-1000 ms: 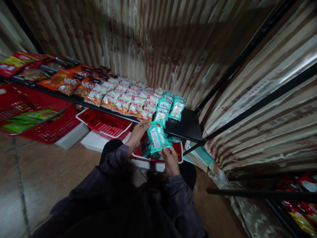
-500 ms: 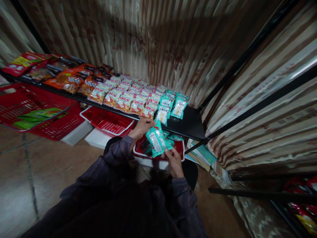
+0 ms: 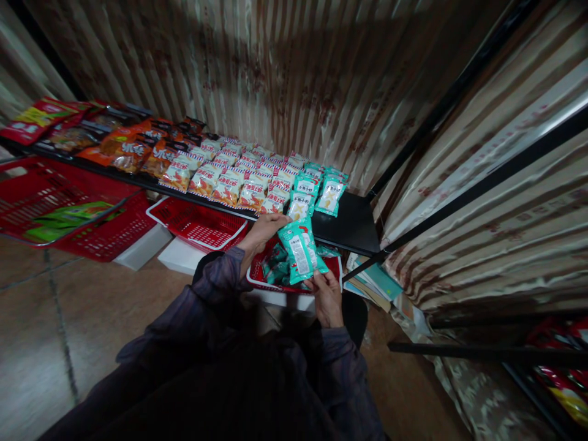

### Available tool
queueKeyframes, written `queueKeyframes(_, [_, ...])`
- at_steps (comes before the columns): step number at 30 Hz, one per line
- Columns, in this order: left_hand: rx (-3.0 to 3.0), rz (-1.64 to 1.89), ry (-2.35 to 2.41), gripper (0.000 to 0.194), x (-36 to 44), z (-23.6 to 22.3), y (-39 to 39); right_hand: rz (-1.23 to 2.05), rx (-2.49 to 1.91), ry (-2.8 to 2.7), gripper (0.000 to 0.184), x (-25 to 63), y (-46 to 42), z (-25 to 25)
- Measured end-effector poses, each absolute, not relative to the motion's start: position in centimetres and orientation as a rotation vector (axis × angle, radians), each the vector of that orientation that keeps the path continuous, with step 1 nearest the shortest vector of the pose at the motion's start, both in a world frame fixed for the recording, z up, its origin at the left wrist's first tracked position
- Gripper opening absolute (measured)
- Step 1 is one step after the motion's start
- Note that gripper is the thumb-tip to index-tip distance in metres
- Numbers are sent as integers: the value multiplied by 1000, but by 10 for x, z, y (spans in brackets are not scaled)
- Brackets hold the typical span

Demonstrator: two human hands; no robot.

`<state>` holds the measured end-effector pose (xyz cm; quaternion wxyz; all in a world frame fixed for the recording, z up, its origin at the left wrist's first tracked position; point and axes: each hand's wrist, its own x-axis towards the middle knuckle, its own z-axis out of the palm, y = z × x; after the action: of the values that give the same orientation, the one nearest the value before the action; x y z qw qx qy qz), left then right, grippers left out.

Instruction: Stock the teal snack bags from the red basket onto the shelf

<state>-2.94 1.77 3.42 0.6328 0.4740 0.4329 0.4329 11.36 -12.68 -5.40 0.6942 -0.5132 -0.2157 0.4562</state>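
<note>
Between my two hands is a teal snack bag [image 3: 299, 248], its pale printed panel facing up; a second bag seems to lie against it, but I cannot tell for sure. My left hand [image 3: 265, 231] pinches the upper left corner. At the lower right corner, my right hand [image 3: 327, 297] grips the edge with thumb and fingers. Below the held bag, a red basket [image 3: 258, 282] with a white rim contains more teal bags [image 3: 275, 267]. Just beyond, matching teal snack bags [image 3: 329, 195] lie in overlapping rows on the black shelf [image 3: 351, 223].
White-and-red snack bags [image 3: 223, 184] fill the shelf's middle, with orange bags [image 3: 131, 153] and red bags [image 3: 39, 119] farther left. Under it are another red basket [image 3: 202, 223] and a larger one [image 3: 98, 236]. A black metal bar [image 3: 436, 211] slants along the right, before striped curtains [image 3: 519, 239].
Both hands have raised the teal bag slightly and shifted it right, toward the shelf edge. More of the bags in the basket now show beneath it.
</note>
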Motion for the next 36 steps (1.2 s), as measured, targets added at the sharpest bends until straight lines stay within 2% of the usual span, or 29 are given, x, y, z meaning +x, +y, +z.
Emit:
queueKeyframes(6, [919,924,895,37,-39,23,9,1006,-1136,-408,34,118,-123,-55])
queueKeyframes(16, [784,982,1004,17,-33,17,6,1074,-1153,-384,31,112,-123,-50])
queueKeyframes(26, [746,1023,1089,16,-30,18,7,1085,-1203,-412,41,91,-122,-50])
queueKeyframes(32, [752,1083,1167,6,-33,12,11,1057,-1225,-451,37,90,-123,-49])
queueKeyframes(36, [769,1071,1131,8,-33,13,7,1044,-1245,-431,36,88,-124,-52])
